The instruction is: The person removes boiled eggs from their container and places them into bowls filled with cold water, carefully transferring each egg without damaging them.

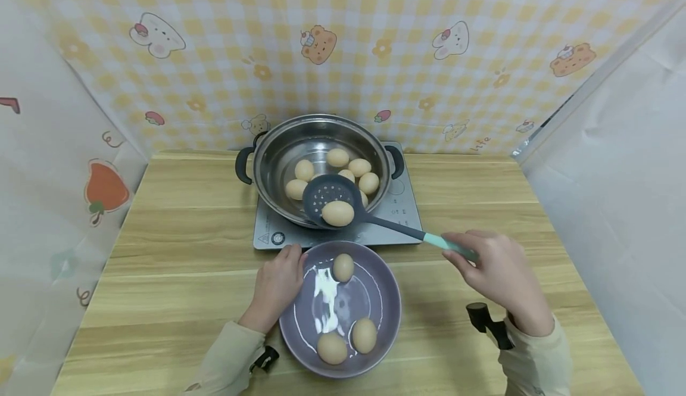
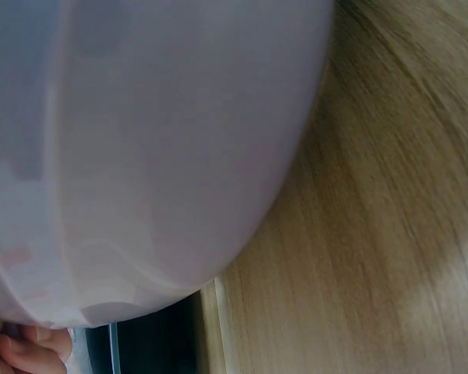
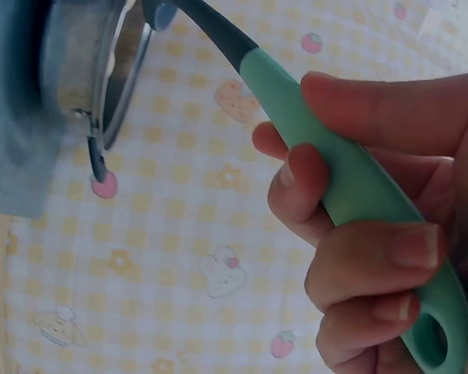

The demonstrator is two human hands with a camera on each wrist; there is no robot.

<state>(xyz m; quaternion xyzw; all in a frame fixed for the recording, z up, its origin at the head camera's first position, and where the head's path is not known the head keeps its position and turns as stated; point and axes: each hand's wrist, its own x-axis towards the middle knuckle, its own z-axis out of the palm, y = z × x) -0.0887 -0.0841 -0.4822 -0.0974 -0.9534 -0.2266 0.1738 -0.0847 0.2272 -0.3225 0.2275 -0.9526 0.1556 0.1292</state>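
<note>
My right hand (image 1: 501, 268) grips the mint-green handle (image 3: 351, 171) of a slotted skimmer (image 1: 328, 190). The skimmer's dark perforated head is over the near rim of a steel pot (image 1: 321, 123) and carries one brown egg (image 1: 337, 213). Several more eggs (image 1: 304, 170) lie inside the pot, some partly hidden by the skimmer. In front stands a purple bowl (image 1: 393, 306) with 3 eggs in it, one egg (image 1: 343, 268) at the far side and two nearer me. My left hand (image 1: 278, 289) holds the bowl's left rim; the left wrist view has its fingers (image 2: 39, 354) at the edge.
Under the pot is a flat grey induction cooker (image 1: 402, 205), its front edge close to the bowl. Black side handles (image 1: 243, 165) stick out from the pot. A checked cloth (image 1: 375, 56) hangs behind the wooden table (image 1: 177, 235), with pale walls at both sides.
</note>
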